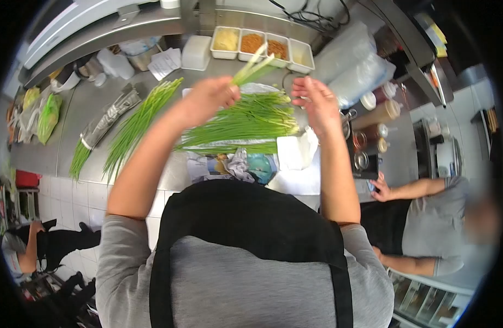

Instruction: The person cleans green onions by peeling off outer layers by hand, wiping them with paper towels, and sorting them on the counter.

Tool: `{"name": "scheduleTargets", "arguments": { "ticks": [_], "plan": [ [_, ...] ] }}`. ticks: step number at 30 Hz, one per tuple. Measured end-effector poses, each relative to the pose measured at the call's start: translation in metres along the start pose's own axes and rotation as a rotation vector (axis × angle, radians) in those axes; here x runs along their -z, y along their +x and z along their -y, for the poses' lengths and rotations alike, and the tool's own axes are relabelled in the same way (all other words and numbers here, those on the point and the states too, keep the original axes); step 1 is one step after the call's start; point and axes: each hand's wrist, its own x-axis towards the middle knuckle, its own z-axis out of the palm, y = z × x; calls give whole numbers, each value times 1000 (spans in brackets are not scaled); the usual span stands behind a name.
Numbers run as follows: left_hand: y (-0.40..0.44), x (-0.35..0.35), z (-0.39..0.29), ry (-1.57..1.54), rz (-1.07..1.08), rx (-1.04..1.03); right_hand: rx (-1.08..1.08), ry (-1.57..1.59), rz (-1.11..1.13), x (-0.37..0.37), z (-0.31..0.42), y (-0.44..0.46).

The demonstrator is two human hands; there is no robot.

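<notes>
My left hand (216,97) is closed around a few green onions (255,66), their pale ends pointing up and away. It is raised over the left part of a large pile of green onions (246,117) spread on the counter. To the right of the pile's pale ends, my right hand (318,104) is raised with fingers slightly bent and apart, and nothing shows in it. A white piece of paper or cloth (296,151) lies below the right hand. Another bunch of green onions (139,123) rests further left, beside a newspaper-wrapped bunch (110,116).
White tubs (226,44) with yellow and brown contents line the back. Plastic bags (350,63) and sauce bottles (387,112) stand to the right. Crumpled packaging (238,165) lies at the front edge. A co-worker (426,218) stands close on the right; another person (30,246) is at left.
</notes>
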Motion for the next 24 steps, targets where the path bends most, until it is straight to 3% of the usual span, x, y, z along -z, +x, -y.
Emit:
{"name": "scheduleTargets", "arguments": {
  "ticks": [2,5,7,9,10,14,17,19,21,24],
  "plan": [
    [-3,25,-44,35,47,-40,73,-273,-63,37,15,-20],
    [-13,44,-92,-204,251,153,4,-631,-140,87,-8,-59],
    [-16,35,-82,-176,318,244,-293,-907,-63,112,-33,-85],
    [-20,10,-43,-95,359,356,-232,-1205,-201,98,-59,-108],
    [-24,-6,-26,-128,390,405,-92,-1196,-228,103,-84,-113],
    [-36,-75,23,-379,350,464,197,-874,-591,114,-134,-108],
    [-35,-111,20,-448,213,425,-10,43,-482,65,-80,-115],
    [-30,-127,13,-526,144,424,-31,169,-418,23,-57,-124],
    [-25,-140,13,-469,120,412,44,645,-200,0,-62,-128],
    [-23,-151,8,-388,95,399,34,904,-170,-4,-83,-123]
  ]
}}
